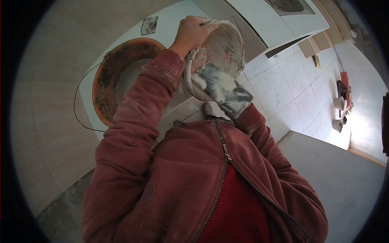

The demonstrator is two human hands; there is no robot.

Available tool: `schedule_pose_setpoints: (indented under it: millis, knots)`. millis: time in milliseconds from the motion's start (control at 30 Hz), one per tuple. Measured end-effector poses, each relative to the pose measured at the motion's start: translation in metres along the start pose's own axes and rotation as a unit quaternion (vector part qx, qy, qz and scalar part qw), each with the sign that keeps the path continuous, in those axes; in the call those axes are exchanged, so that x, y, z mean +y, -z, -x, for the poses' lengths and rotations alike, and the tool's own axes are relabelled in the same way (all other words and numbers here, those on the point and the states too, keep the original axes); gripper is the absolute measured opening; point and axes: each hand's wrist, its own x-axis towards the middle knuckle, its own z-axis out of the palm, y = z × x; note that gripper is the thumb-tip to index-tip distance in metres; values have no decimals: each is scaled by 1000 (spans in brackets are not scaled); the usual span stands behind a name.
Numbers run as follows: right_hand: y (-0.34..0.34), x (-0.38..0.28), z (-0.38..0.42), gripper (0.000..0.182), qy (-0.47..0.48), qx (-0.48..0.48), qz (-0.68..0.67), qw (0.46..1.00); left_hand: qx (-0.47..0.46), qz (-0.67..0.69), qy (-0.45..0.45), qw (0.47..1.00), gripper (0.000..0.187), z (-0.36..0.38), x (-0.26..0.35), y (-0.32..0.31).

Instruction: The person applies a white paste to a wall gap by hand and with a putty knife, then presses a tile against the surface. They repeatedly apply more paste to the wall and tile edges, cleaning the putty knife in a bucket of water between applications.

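A plaster-smeared tub is held up by its rim, tilted so that its coated inside faces me. My left hand, bare, grips that rim with the fingers closed over it. At the lower part of the tub's opening is my right hand, in a dark glove covered with whitish plaster. Motion blur smears its fingers, and whether they hold anything is unclear. Left of the tub, a large orange bucket with dried dark stains and a wire handle contains pale material, partly hidden by my left sleeve.
The bucket stands on a white surface beside a small stained plate. At the upper right are a white counter with a sink and stacked wooden boards. Two small pots and a red tool lie farther right, past the floor tiles.
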Motion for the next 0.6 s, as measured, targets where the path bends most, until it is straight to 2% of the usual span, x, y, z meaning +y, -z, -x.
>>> schedule_pose_setpoints:
  millis: [33, 167, 233, 267, 333, 367, 433, 467, 533, 567, 600]
  knots:
    - [7, -8, -7, 22, -3, 14, -19, 1000, 22, -3, -17, 1000, 36, -2, -3, 2]
    - [26, -45, -1, 23, 5, 64, -93, 994, 17, -30, -35, 999, 34, -18, -16, 23]
    - [21, -63, -2, 24, 17, 85, -128, 988, -23, -65, 17, 997, 36, -33, -28, 37]
    - [17, -70, -4, 24, 24, 97, -146, 984, -19, -67, 5, 998, 36, -38, -35, 42]
    - [8, -85, -6, 25, 35, 118, -185, 975, -24, -192, -2, 981, 37, -47, -48, 49]
    - [7, -91, 3, 26, 40, 127, -205, 970, -19, -196, -10, 980, 37, -52, -51, 50]
    - [-5, -103, -7, 27, 45, 142, -247, 958, -61, -172, 38, 982, 39, -57, -48, 55]
    - [-12, -109, -17, 27, 47, 149, -268, 951, -56, -176, 32, 982, 39, -58, -46, 55]
    - [-18, -121, -19, 28, 48, 159, -308, 937, -81, -90, 91, 988, 45, -60, -46, 53]
    - [-24, -127, -25, 28, 47, 163, -327, 930, -74, -93, 86, 989, 45, -60, -53, 50]
    - [-28, -135, -31, 29, 46, 166, -346, 922, -23, -51, 83, 995, 43, -61, -67, 45]
